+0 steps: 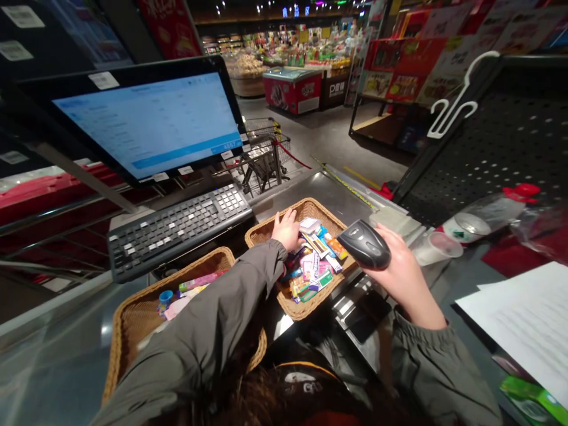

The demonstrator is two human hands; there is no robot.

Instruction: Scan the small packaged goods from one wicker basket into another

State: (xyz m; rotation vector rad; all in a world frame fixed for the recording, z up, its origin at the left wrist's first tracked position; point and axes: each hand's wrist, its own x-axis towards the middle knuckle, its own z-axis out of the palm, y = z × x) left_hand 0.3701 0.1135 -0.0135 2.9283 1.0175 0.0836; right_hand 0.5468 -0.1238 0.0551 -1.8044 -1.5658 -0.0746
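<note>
The left hand [287, 231] is down in a brown basket [299, 315], at its left side, next to a pile of small packs [316, 260]. Its fingers are a little bent and a bit apart, but I cannot tell if it has hold of a pack. The right hand [408, 281] is curled around a black scanner [365, 244] and holds it up at the right edge of the basket. The scanner's round end points toward the packs. The packs are blue, white, orange, green and pink, and they lie all mixed up. A second basket [114, 340] sits to the left, partly under the left sleeve [222, 302]. In it are a small blue cup [165, 297] and some pink things [199, 281]. Behind that is a black keyboard [181, 228], with a big lit screen [155, 124] above it. On the right are a clear cup [437, 247] and white papers [526, 322]. A shopping cart [266, 151] stands past the counter [293, 192].
</note>
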